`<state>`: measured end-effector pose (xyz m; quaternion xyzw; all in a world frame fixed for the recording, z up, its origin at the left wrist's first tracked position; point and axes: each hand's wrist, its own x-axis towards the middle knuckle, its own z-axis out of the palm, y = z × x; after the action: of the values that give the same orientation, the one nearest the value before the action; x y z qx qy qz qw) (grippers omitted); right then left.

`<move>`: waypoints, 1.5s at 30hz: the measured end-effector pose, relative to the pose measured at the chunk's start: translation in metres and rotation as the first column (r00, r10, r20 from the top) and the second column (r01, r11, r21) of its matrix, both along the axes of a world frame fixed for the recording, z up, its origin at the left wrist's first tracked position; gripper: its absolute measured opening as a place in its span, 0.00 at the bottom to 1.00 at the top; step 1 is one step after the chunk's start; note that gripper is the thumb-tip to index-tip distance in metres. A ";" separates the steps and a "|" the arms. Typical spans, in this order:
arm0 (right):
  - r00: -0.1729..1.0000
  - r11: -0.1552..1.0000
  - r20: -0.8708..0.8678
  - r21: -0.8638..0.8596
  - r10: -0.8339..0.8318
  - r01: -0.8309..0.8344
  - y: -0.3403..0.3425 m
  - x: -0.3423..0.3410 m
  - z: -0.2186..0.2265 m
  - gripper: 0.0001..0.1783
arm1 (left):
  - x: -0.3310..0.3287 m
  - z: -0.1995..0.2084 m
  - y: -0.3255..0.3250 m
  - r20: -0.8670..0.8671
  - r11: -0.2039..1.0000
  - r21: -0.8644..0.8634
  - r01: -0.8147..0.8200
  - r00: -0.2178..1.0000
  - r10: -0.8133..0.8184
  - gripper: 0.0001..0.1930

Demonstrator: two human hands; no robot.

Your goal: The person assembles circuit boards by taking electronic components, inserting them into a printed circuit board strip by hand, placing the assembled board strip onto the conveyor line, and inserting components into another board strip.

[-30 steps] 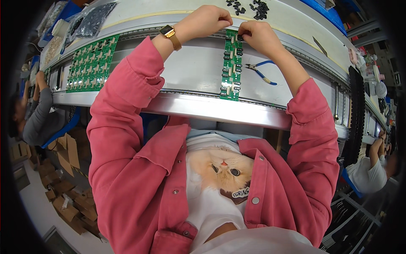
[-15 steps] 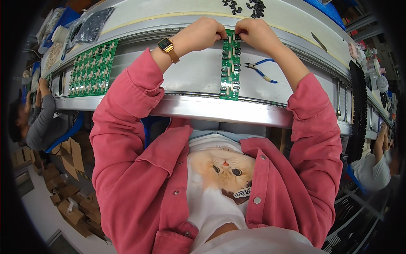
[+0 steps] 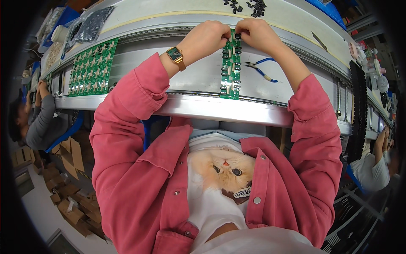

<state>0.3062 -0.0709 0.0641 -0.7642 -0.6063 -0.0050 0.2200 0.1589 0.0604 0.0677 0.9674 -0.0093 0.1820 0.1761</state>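
Head view: both hands work at the far end of a narrow green board (image 3: 230,65) lying lengthwise on the grey surface (image 3: 194,76). The left hand (image 3: 207,38) has its fingers pinched at the board's top left edge; the right hand (image 3: 258,34) has its fingers closed on a small black part (image 3: 237,36) at the top right corner. The step in hand appears to be seating a part at that end; the next move would call for a straight press down, with the board held steady. Blue-handled cutters (image 3: 262,70) lie just right of the board. A wider green panel (image 3: 91,67) lies well to the left. Loose black parts (image 3: 247,6) sit beyond the hands. Co-workers sit at either side; cardboard (image 3: 67,203) litters the floor.
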 end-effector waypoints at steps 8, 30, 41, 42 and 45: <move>1.000 1.000 -0.025 -0.008 -0.003 0.003 -0.001 -0.002 0.000 0.07 | -0.002 0.002 -0.007 -0.085 0.997 0.047 -0.062 0.994 0.066 0.04; 0.659 0.829 -0.551 -0.519 -0.512 0.210 -0.039 -0.038 0.018 0.09 | -0.129 0.061 -0.055 -0.261 0.998 0.011 -0.057 0.963 0.058 0.11; 0.171 0.914 -0.898 -0.396 -0.405 0.085 -0.042 -0.031 -0.007 0.08 | -0.133 -0.013 -0.070 -0.040 0.900 -0.267 -0.344 0.937 0.346 0.11; 0.131 0.922 -0.913 -0.377 -0.385 0.083 -0.043 -0.032 -0.007 0.08 | -0.133 -0.015 -0.071 -0.014 0.885 -0.280 -0.372 0.923 0.384 0.11; 0.088 0.930 -0.930 -0.346 -0.357 0.125 -0.051 -0.030 -0.003 0.08 | -0.131 -0.018 -0.072 0.022 0.875 -0.284 -0.393 0.909 0.416 0.11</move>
<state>0.2765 -0.1215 0.0616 -0.6821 -0.1742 0.5144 0.4896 0.0274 -0.0119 0.0496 0.9059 0.2111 0.2539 0.2651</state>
